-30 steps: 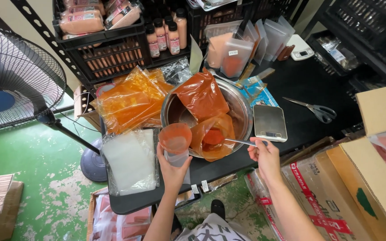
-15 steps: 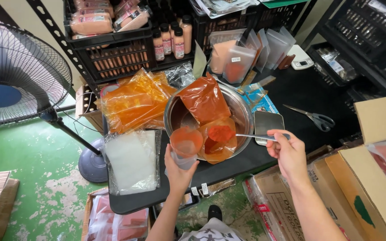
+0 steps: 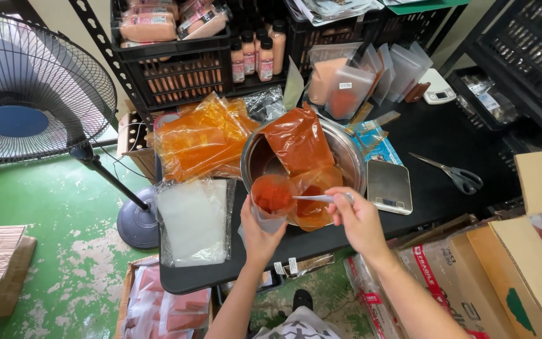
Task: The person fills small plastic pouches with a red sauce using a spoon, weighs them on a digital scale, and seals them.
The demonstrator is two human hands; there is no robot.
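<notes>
Spoon (image 3: pixel 315 198) now tipped into the clear pouch (image 3: pixel 272 202) of red powder, up from the steel bowl (image 3: pixel 346 157) half a second ago: right hand (image 3: pixel 359 220) in a closed grip on its handle, left hand (image 3: pixel 260 235) wrapped round the pouch above the surface (image 3: pixel 446 135), scale (image 3: pixel 389 186) beside.

A worn green floor (image 3: pixel 51 251) lies under a black table (image 3: pixel 446 138), beside a standing fan (image 3: pixel 26 100) and black crate shelving (image 3: pixel 177 69).
</notes>
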